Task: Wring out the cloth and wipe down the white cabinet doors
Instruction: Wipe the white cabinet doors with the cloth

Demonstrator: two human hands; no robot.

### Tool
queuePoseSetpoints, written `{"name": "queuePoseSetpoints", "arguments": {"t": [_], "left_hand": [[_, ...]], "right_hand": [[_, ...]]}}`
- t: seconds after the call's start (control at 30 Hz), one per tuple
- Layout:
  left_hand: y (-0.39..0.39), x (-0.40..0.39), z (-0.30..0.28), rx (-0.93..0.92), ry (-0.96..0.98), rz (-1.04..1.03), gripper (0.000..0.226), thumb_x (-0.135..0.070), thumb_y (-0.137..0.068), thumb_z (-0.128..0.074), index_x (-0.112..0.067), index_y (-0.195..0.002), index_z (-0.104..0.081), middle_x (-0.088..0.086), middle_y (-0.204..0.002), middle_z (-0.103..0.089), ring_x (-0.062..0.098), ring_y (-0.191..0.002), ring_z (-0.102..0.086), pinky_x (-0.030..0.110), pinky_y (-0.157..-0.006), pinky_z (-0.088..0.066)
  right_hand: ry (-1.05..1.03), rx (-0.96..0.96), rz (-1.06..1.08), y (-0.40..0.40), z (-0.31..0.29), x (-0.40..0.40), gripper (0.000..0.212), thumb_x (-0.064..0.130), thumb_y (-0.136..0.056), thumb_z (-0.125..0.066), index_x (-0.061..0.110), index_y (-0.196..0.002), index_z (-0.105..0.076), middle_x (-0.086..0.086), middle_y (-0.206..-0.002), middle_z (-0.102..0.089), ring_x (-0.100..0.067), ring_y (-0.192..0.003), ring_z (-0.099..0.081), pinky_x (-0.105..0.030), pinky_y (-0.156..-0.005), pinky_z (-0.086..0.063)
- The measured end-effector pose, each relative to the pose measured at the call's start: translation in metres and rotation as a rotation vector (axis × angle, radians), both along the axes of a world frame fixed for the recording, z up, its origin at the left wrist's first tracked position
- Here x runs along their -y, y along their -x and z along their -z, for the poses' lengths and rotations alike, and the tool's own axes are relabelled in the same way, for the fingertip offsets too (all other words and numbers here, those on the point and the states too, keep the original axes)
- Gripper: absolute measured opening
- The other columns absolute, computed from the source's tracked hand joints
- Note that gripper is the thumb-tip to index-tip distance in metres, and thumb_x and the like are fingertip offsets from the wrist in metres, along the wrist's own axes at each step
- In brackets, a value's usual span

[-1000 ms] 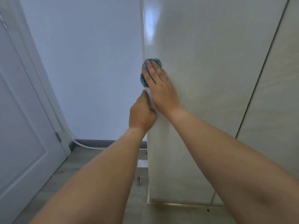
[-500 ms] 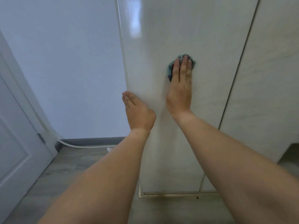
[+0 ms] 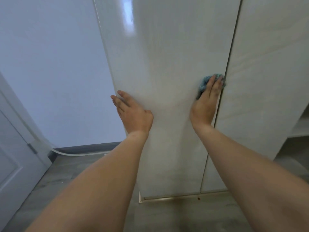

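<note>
1. A bunched blue-green microfibre cloth (image 3: 203, 84) is pressed flat against the glossy white cabinet door (image 3: 167, 64) by the right hand (image 3: 206, 101); its fingers lie straight over the cloth, not curled round it.
2. The cloth is found at the door's right edge, just beside the dark seam (image 3: 232, 47) shared with the neighbouring white door panel (image 3: 267, 64).
3. The left hand (image 3: 133, 114) is laid on the same door near its left edge, fingers straight and holding nothing, seemingly as a brace.
4. The wiping step is judged to be in hand; wringing appears done.
5. For the next move, steady pressure is called for while the cloth is carried along or across the seam, onto unwiped surface.
6. A pale wall (image 3: 50, 64) and grey floor (image 3: 66, 164) are seen to the left.
</note>
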State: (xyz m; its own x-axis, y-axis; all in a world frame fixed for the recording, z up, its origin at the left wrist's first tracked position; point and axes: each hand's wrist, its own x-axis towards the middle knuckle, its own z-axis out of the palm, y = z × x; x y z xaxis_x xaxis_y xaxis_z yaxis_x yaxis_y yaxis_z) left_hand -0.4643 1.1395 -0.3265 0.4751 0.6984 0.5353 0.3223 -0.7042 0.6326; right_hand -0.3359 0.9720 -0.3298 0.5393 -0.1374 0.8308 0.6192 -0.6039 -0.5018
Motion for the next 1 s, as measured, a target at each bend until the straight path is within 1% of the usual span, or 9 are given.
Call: {"name": "queuePoseSetpoints", "arguments": {"t": [0.13, 0.27, 0.33, 0.5, 0.57, 0.7, 0.83, 0.93, 1.0], "left_hand": [[0.005, -0.005, 0.005, 0.052, 0.007, 0.056, 0.101, -0.007, -0.077, -0.052, -0.007, -0.156, 0.010, 0.026, -0.162, 0.012, 0.039, -0.153, 0.002, 0.046, -0.121, -0.024], [0.012, -0.011, 0.007, 0.078, -0.001, 0.098, 0.099, -0.001, -0.079, -0.052, -0.011, -0.158, 0.007, 0.018, -0.165, 0.011, 0.033, -0.154, -0.002, 0.043, -0.120, -0.030], [0.015, -0.013, 0.008, 0.091, 0.012, 0.106, 0.097, 0.001, -0.080, -0.050, -0.014, -0.159, 0.006, 0.014, -0.166, 0.011, 0.030, -0.154, -0.004, 0.041, -0.118, -0.032], [0.010, -0.006, 0.010, 0.112, 0.035, 0.080, 0.097, 0.002, -0.081, -0.048, -0.017, -0.158, 0.009, 0.014, -0.166, 0.013, 0.031, -0.154, -0.001, 0.042, -0.119, -0.030], [0.008, -0.004, 0.009, 0.115, 0.061, 0.079, 0.098, 0.003, -0.082, -0.047, -0.018, -0.158, 0.010, 0.013, -0.166, 0.014, 0.031, -0.154, 0.000, 0.037, -0.120, -0.027], [0.010, -0.003, 0.010, 0.110, 0.081, 0.075, 0.097, 0.005, -0.082, -0.045, -0.020, -0.159, 0.008, 0.010, -0.166, 0.012, 0.027, -0.154, -0.001, 0.022, -0.108, -0.019], [0.011, -0.003, 0.012, 0.115, 0.072, 0.081, 0.096, 0.004, -0.082, -0.046, -0.019, -0.159, 0.007, 0.010, -0.167, 0.011, 0.026, -0.154, -0.002, 0.023, -0.109, -0.023], [0.018, -0.007, 0.013, 0.117, 0.043, 0.113, 0.095, 0.004, -0.081, -0.046, -0.017, -0.160, 0.004, 0.007, -0.167, 0.008, 0.025, -0.154, -0.008, 0.029, -0.112, -0.032], [0.028, -0.015, 0.016, 0.103, 0.031, 0.141, 0.092, 0.004, -0.084, -0.045, -0.017, -0.160, 0.002, 0.002, -0.168, 0.003, 0.021, -0.153, -0.013, 0.022, -0.111, -0.028]], "right_hand": [[0.230, 0.052, -0.139, 0.037, 0.058, -0.037, 0.070, -0.012, -0.086, -0.034, 0.000, -0.153, -0.019, -0.022, -0.161, -0.009, -0.033, -0.150, 0.003, -0.048, -0.121, -0.016], [0.508, 0.300, -0.287, 0.045, 0.024, -0.063, 0.065, -0.007, -0.084, -0.033, 0.001, -0.149, -0.034, -0.019, -0.157, -0.025, -0.034, -0.148, -0.016, -0.049, -0.118, -0.023], [0.455, 0.309, -0.226, 0.027, 0.004, -0.049, 0.063, -0.007, -0.087, -0.033, 0.002, -0.149, -0.034, -0.018, -0.157, -0.026, -0.036, -0.147, -0.020, -0.045, -0.120, -0.021], [-0.154, -0.149, -0.019, 0.009, 0.018, -0.014, 0.069, -0.004, -0.094, -0.039, 0.003, -0.155, -0.008, -0.019, -0.162, -0.003, -0.034, -0.150, -0.001, -0.035, -0.122, -0.011], [-0.137, -0.162, -0.047, 0.028, 0.036, -0.031, 0.071, -0.007, -0.092, -0.039, 0.000, -0.154, -0.006, -0.023, -0.161, 0.001, -0.036, -0.149, 0.004, -0.044, -0.122, -0.012], [0.121, -0.084, -0.100, 0.020, 0.043, -0.011, 0.081, -0.016, -0.087, -0.041, 0.005, -0.155, -0.005, -0.014, -0.163, 0.006, -0.027, -0.150, 0.009, -0.042, -0.121, -0.016], [-0.115, -0.256, 0.069, 0.000, 0.038, 0.019, 0.076, -0.009, -0.091, -0.044, 0.003, -0.154, -0.003, -0.018, -0.162, -0.001, -0.033, -0.150, -0.003, -0.039, -0.119, -0.023], [0.015, -0.128, -0.034, 0.031, 0.059, -0.026, 0.072, -0.014, -0.090, -0.038, -0.002, -0.153, -0.007, -0.022, -0.161, -0.002, -0.035, -0.150, 0.001, -0.038, -0.122, -0.011], [0.149, -0.033, -0.159, 0.060, 0.074, -0.066, 0.066, -0.012, -0.090, -0.030, -0.002, -0.153, -0.013, -0.021, -0.161, -0.004, -0.034, -0.150, 0.002, -0.044, -0.121, -0.017]]}}
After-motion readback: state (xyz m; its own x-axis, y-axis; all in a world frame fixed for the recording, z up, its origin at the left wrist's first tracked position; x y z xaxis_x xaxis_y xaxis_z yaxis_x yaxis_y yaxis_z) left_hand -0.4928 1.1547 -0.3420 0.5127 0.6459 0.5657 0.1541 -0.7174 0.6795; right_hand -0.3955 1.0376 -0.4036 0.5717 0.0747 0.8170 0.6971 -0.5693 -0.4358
